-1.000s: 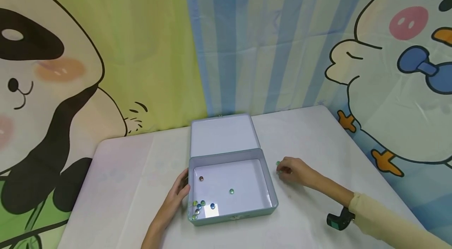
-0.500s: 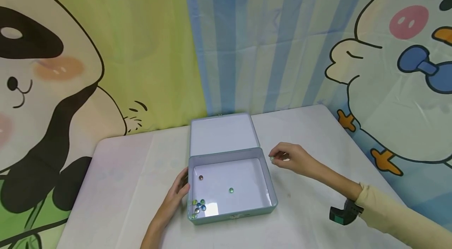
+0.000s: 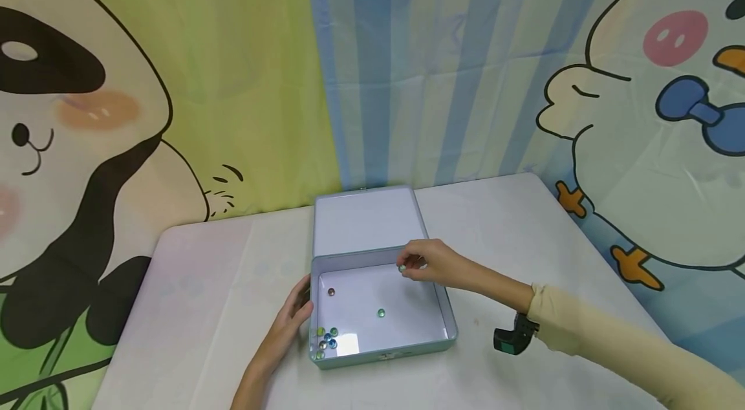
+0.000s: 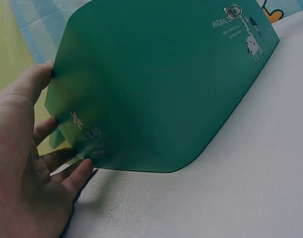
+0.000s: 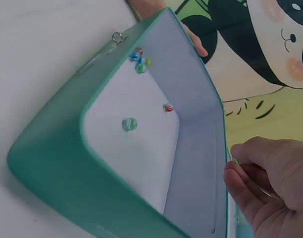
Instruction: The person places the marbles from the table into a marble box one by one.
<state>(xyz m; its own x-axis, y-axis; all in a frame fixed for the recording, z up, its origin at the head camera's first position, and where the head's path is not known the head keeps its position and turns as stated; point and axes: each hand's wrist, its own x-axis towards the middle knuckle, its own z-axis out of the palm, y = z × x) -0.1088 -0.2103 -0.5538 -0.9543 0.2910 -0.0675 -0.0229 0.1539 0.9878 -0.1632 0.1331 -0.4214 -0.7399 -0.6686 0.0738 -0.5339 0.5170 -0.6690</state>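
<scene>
My right hand (image 3: 433,261) pinches a green glass marble (image 3: 402,268) between thumb and fingertips over the back of the open tin box (image 3: 384,354). In the right wrist view the hand (image 5: 265,178) is just off the box's rim. My left hand (image 3: 285,323) touches the box's left side, its fingers spread against the green outer wall (image 4: 141,89). Inside lie a single green marble (image 3: 381,313) near the middle and a reddish-brown marble (image 3: 331,291) at the left. Several blue, green and yellow marbles (image 3: 326,337) are gathered in the front-left corner.
The box's hinged lid (image 3: 369,222) lies folded back behind it, pale inside up. A white cloth covers the table (image 3: 215,293). Behind stands a printed curtain (image 3: 384,74) with a panda and a duck. A black device (image 3: 515,335) sits on my right wrist.
My right hand has picked a green marble off the table and carried it left over the box. A blue marble inside has rolled left into the corner group. The left hand stays put.
</scene>
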